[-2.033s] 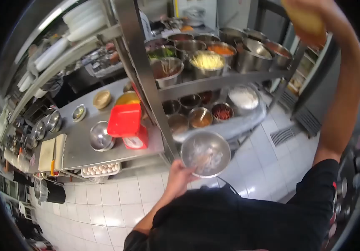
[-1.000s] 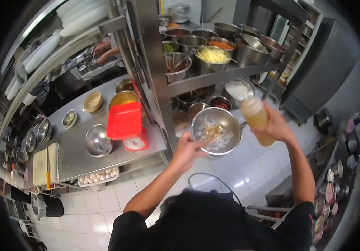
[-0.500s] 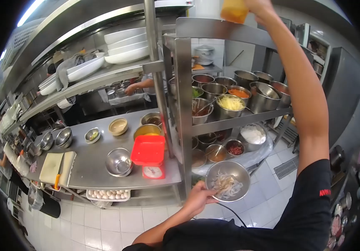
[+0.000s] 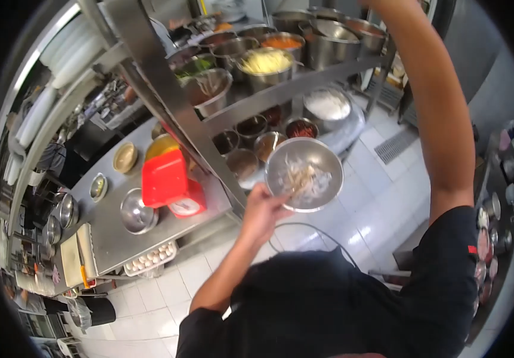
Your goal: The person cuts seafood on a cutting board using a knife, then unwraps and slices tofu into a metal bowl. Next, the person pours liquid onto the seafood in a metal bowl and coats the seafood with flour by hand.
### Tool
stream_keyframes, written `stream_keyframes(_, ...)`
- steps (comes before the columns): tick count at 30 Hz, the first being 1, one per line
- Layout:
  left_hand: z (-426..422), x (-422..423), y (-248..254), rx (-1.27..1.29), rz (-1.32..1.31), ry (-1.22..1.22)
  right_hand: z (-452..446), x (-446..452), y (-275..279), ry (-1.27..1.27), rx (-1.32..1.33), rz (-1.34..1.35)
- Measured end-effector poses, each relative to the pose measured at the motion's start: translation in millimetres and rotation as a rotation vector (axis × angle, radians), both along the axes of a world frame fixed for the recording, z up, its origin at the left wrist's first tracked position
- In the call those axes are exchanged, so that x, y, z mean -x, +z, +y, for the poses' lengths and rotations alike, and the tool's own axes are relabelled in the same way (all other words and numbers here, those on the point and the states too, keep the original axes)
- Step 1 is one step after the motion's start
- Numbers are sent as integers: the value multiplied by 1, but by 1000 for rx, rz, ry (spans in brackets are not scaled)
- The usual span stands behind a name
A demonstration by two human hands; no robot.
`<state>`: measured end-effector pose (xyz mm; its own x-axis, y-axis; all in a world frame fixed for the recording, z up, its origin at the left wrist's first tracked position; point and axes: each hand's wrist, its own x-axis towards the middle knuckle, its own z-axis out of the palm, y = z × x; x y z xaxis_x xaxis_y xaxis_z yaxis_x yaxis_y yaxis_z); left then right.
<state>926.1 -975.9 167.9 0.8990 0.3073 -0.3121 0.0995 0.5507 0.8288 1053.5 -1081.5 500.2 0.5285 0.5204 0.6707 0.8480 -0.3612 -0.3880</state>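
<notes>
My left hand (image 4: 263, 210) grips the near left rim of a round metal bowl (image 4: 332, 170), thumb over the edge. In the bowl lie pale translucent strips (image 4: 306, 179) with a light brown heap among them; I cannot make out what food it is. My right arm (image 4: 439, 107) stretches up to the top edge, where the hand is cut off. Beyond the held bowl are metal pots on a low shelf, among them one of dark red pieces (image 4: 302, 129) and a basin of white powder (image 4: 327, 104).
Left of the rack post (image 4: 164, 71), a steel counter (image 4: 110, 238) carries a red scale (image 4: 186, 203), a metal bowl (image 4: 137, 212) and a knife (image 4: 82, 262) on a cutting board. Eggs (image 4: 149, 256) sit below. Pots of shredded yellow food (image 4: 266, 61) line the upper shelf. A cable (image 4: 322, 230) crosses the tiled floor.
The view has swung down and to the right, and tilted. The container of orange-yellow contents that my raised right hand held is out of frame. My left hand still holds the bowl.
</notes>
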Motion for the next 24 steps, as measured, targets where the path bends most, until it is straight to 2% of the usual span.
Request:
stream_keyframes(4,-6,-23,3,-41,14,1,-38,-18,-183,26,84,-139)
stream_keyframes(5,-10,-28,2,-52,22,1,-47,-8,-214,53,250,43)
stream_keyframes(7,-20,-39,-6,-45,-6,-20,-60,1,-270,-20,432,198)
stream_keyframes(10,-43,-57,-15,-76,22,-88,-73,-38,-329,-131,674,500)
stream_keyframes(12,-66,-71,-28,-143,81,-111,-82,-80,-355,-206,791,604)
stream_keyframes(15,-84,-94,-47,-99,90,-88,-104,-86,-358,-101,503,386)
stream_keyframes(17,-98,-100,-48,-96,96,-86,-111,-65,-359,-143,375,43)
stream_keyframes(19,-109,-104,-51,-79,67,-106,-118,-69,-367,-160,390,-1)
stream_keyframes(21,-119,-106,-58,-67,66,-117,-133,-93,-393,-153,559,269)
stream_keyframes(24,-126,-116,-66,-60,72,-80,-144,-104,-387,-128,572,271)
